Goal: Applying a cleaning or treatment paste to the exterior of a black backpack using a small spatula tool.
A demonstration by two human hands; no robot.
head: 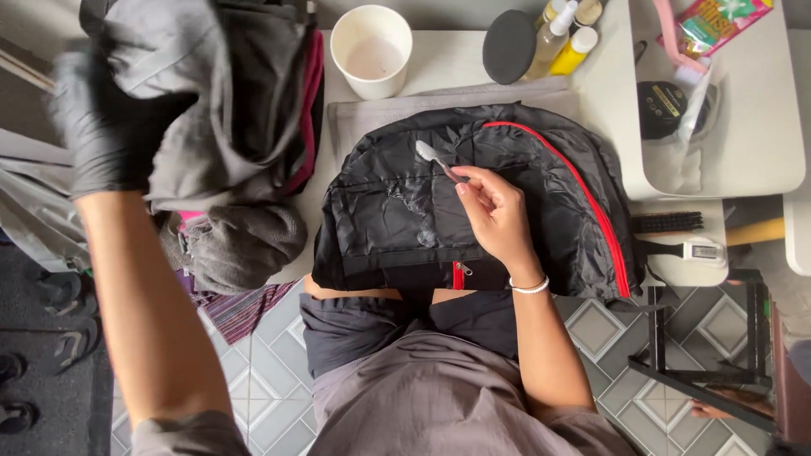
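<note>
A black backpack (541, 177) with red zip trim lies flat on a white table (456, 63), partly over my lap. Its front pocket carries a patch of soapy foam (405, 198). My bare right hand (498, 215), with a white bracelet at the wrist, holds a small brush (432, 155) whose white head rests on the bag's fabric near the foam. My left hand (106, 127), in a black glove, is raised at the upper left and grips a grey cloth (194, 101) that hangs over a grey bag with pink lining.
A white cup (372, 51), a black round sponge (509, 46) and several small bottles (562, 38) stand at the table's back. A tin and a packet lie on a white tray (743, 143). A black scrub brush (667, 222) sits right of the bag. Tiled floor below.
</note>
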